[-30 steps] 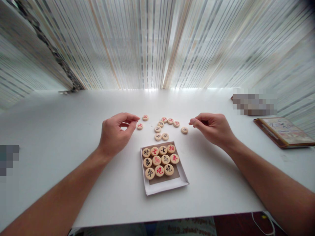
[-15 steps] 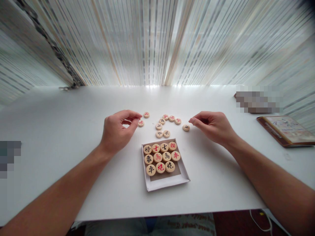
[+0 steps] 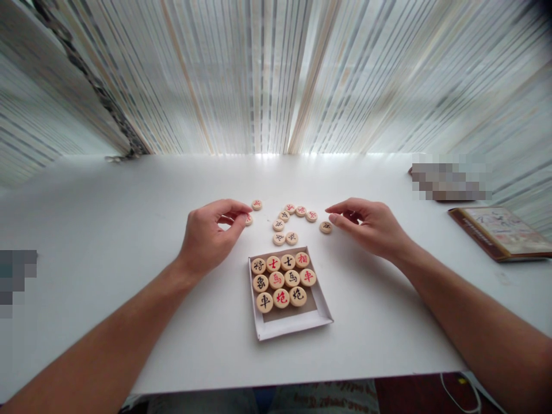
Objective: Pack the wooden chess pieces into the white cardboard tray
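Observation:
My left hand (image 3: 214, 233) has thumb and forefinger pinched at a small red-marked xiangqi piece (image 3: 249, 220), which still lies on the table and is partly covered by the thumb. Just beyond it sits another red-marked piece (image 3: 257, 204). My right hand (image 3: 364, 227) holds nothing; its thumb and forefinger are apart beside a black-marked piece (image 3: 325, 227). Between my hands, several small pieces (image 3: 278, 225) form a loose curve. Closer to me, a shallow white box tray (image 3: 297, 329) contains larger xiangqi pieces (image 3: 276, 280) in rows, marked red or black.
At the right of the white table (image 3: 371, 339) lies a flat brown-edged book or box (image 3: 502, 233), with a blurred-out item (image 3: 448, 181) behind it. Striped string curtains (image 3: 241, 75) hang along the far edge. A white cable (image 3: 448, 397) shows below the table's front right.
The thumb and forefinger of my right hand have spread apart. My left fingertips have shifted slightly right, covering more of the red-marked piece. The whole view has shifted a little.

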The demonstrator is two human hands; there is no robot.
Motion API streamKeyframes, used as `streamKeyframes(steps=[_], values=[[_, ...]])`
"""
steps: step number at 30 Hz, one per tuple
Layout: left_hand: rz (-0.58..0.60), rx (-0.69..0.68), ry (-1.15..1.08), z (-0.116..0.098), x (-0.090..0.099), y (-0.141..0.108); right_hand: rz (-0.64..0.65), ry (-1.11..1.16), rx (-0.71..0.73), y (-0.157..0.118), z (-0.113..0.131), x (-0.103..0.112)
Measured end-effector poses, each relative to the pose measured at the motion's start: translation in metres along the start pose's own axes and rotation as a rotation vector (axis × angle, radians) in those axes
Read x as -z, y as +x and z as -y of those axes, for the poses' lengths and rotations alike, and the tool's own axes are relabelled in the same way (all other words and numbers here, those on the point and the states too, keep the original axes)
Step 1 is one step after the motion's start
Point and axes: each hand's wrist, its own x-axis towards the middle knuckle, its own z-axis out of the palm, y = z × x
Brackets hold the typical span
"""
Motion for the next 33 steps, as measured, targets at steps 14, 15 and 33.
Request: streamKeyframes(steps=[14,15,33], values=[[0.027,-0.039,-0.004,-0.001,-0.003,-0.003,0.052,-0.073,0.088,0.001,0.000,-0.020],[0.028,-0.042,-0.001,-0.001,-0.003,-0.003,0.048,-0.078,0.087,0.002,0.001,-0.021],[0.045,-0.066,-0.045,-0.001,-0.008,-0.004,0.009,-0.152,0.006,0.022,0.010,-0.044]])
